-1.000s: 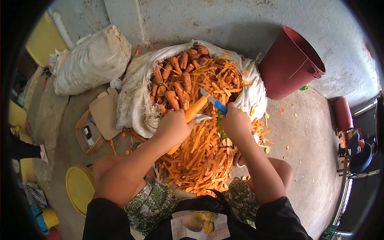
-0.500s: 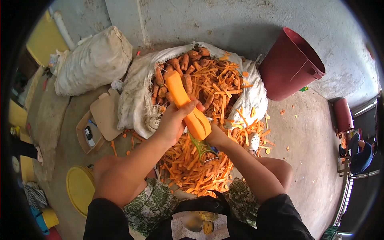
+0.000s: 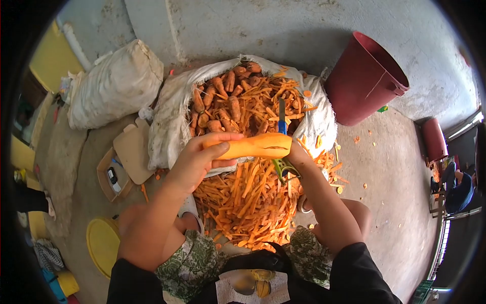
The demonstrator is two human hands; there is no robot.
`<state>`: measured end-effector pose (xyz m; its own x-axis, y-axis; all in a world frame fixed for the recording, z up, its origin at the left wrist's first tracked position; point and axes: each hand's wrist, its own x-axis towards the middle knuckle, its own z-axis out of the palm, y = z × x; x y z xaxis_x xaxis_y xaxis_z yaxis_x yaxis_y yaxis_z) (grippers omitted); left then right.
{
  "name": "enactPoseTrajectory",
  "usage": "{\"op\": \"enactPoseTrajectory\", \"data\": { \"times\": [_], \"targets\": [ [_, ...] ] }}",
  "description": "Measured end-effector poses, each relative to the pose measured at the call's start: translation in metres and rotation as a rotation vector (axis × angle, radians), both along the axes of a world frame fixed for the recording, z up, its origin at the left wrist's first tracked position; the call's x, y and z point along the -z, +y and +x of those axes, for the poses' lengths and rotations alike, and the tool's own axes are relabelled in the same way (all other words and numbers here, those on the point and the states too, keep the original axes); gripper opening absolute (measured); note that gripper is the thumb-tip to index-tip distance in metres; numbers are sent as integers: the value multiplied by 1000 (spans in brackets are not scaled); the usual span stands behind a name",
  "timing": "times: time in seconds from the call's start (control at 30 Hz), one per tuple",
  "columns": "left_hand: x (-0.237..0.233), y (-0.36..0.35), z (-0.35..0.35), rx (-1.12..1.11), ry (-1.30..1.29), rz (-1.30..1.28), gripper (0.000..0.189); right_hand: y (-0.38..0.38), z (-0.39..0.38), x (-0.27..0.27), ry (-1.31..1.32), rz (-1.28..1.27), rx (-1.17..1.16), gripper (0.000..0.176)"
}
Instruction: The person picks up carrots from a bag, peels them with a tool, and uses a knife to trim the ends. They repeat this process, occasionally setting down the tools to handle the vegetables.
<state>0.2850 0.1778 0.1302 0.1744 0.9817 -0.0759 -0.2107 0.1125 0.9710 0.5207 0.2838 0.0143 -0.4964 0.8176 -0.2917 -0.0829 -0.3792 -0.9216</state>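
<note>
A peeled orange carrot (image 3: 250, 147) lies level in front of me, with a dark crack near its right end. My left hand (image 3: 202, 157) is closed around its left end. At the other end is my right hand (image 3: 299, 156), closed, its fingers partly hidden behind the carrot. A green peeler (image 3: 284, 169) sticks out below that hand, and a blue-handled knife (image 3: 282, 121) points upward beside it, seemingly in the same grip. Beneath the carrot is a heap of orange peelings (image 3: 248, 207). Behind it, an open white sack (image 3: 169, 126) holds unpeeled carrots (image 3: 234, 107) and more peelings.
A full white sack (image 3: 116, 86) leans at the back left, a red bucket (image 3: 362, 81) at the back right. On the left are an open cardboard box (image 3: 114, 175) and a yellow-lidded tub (image 3: 103, 245). Another person (image 3: 459, 192) is at the far right.
The carrot has turned from steeply slanted to level. My left hand has shifted to its left end. The knife now points upward beside my right hand, and the peeler has risen.
</note>
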Motion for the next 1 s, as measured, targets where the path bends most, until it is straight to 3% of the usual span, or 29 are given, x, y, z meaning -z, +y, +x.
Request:
{"op": "enactPoseTrajectory", "data": {
  "times": [0.1,0.2,0.27,0.4,0.57,0.63,0.73,1.0],
  "targets": [
    [-1,-1,-4,180,-103,-155,40,5,5,-9,18,1,20,30],
    [4,-4,4,242,4,-274,47,6,2,-15,-34,-59,117,28],
    [5,-4,6,408,118,-330,52,6,0,-24,-94,-33,128,27],
    [23,-3,15,473,196,-362,40,3,-8,-42,-174,85,145,28],
    [22,-4,28,368,126,-368,36,14,-3,-31,-226,238,245,28],
    [21,-4,30,244,123,-364,36,7,-6,-54,-642,412,401,24],
    [24,-1,29,160,225,-330,38,-5,-11,-61,-858,627,418,21],
    [33,2,30,-34,164,-266,34,-43,-29,-56,-958,978,228,24]
  ]
}}
